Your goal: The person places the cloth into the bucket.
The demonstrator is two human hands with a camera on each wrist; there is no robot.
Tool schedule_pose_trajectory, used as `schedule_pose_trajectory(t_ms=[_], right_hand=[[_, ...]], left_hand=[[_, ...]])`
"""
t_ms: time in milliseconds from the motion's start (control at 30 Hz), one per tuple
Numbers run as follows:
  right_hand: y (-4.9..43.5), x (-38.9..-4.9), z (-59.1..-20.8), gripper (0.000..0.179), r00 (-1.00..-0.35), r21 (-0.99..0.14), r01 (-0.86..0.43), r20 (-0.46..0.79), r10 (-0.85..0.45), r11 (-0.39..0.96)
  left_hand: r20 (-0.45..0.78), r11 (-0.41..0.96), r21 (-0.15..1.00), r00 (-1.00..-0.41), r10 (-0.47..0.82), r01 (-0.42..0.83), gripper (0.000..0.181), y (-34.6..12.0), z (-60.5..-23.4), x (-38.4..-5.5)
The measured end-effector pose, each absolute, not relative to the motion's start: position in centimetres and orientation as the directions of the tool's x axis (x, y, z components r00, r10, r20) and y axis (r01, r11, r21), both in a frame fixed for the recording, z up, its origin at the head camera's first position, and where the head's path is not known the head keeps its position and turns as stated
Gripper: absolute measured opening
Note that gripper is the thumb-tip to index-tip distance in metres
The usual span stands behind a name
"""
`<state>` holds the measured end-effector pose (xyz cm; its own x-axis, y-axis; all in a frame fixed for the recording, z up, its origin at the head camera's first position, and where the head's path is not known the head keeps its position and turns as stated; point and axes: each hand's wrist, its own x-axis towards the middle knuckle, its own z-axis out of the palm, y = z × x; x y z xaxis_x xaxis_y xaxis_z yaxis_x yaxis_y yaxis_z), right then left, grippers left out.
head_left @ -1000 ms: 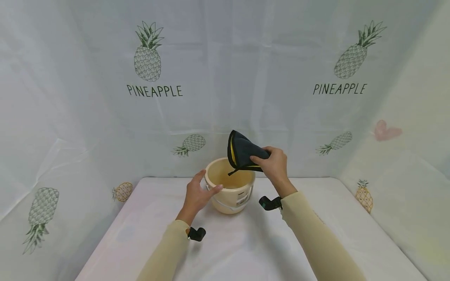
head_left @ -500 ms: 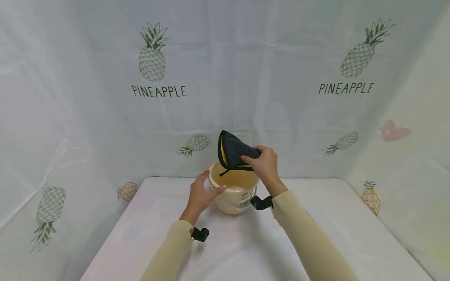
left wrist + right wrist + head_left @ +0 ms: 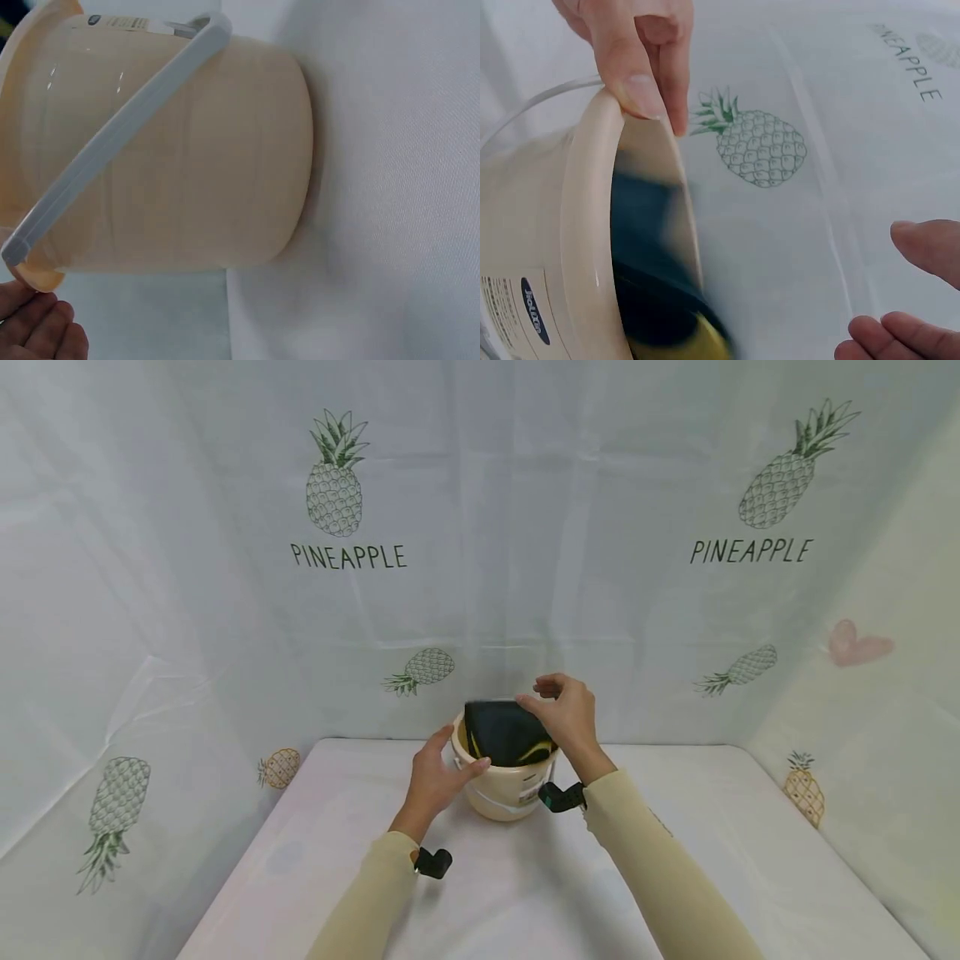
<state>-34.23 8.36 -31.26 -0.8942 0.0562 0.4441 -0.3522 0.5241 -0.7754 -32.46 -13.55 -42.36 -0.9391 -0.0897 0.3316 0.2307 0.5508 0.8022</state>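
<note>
A cream plastic bucket stands upright on the table. My left hand holds its near left rim, thumb at the front and fingers along the side; in the right wrist view that hand pinches the rim. Inside the mouth is a dark blue cloth with black edging and yellow on its other side, blurred in the right wrist view. Over the bucket's right side, my right hand has thumb and fingers spread apart, with nothing between them in the right wrist view. Its fingers stand clear of the cloth there.
The bucket's pale handle hangs down across its side. A white-covered table lies beneath. Close behind the bucket hangs a pale curtain printed with pineapples.
My right hand lets go of the cloth, which drops from above the bucket down into its mouth. The left hand keeps its hold on the rim. The head view shifts slightly.
</note>
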Motion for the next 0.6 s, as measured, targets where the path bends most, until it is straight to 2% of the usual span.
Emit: schedule_pose_trajectory(t_ms=[367,600], right_hand=[[8.91,-34.07,-31.38,0.048,-0.905,-0.799,-0.333,0.420,0.070,0.501],[9.23,-33.82,-31.83,0.049,-0.914,-0.805,-0.313,0.399,0.069,0.504]], left_hand=[[0.360,0.539,0.801,-0.929,-0.085,0.261,0.108,-13.81,-42.78,-33.02],[0.346,0.535,0.808,-0.934,-0.089,0.248,0.103,-13.72,-42.43,-32.70]])
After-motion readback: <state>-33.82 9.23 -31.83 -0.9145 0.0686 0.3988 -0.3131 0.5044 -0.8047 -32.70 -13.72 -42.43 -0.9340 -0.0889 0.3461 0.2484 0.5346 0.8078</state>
